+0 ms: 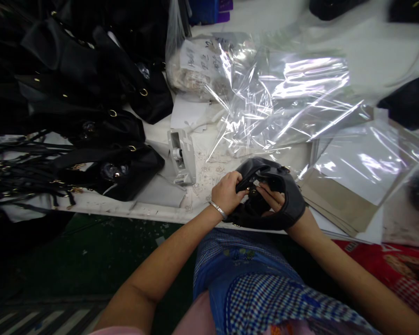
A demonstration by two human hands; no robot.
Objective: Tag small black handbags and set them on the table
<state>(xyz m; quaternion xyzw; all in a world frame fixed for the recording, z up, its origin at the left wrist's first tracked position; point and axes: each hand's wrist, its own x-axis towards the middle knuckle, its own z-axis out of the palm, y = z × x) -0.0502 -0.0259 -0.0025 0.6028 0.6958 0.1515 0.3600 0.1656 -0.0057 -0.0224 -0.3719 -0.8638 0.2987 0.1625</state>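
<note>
A black handbag [293, 204] with gold-coloured fittings lies at the table's front edge, its mouth gaping toward me. My left hand [227, 191], with a silver bangle at the wrist, grips the bag's left rim between thumb and fingers. Inside the opening is my right hand [273, 199]; its forearm passes under the bag's right side. The right fingers reach left toward a small pale piece near the left hand, and whether they pinch it is too small to make out.
More black handbags [125, 174] crowd the left, beside a heap of straps [17, 172]. A grey tape dispenser [182, 158] stands left of my hands. Clear plastic sheets [282, 102] spread behind, near a filled plastic bag [202, 65]. Cardboard sheets [338, 200] lie right.
</note>
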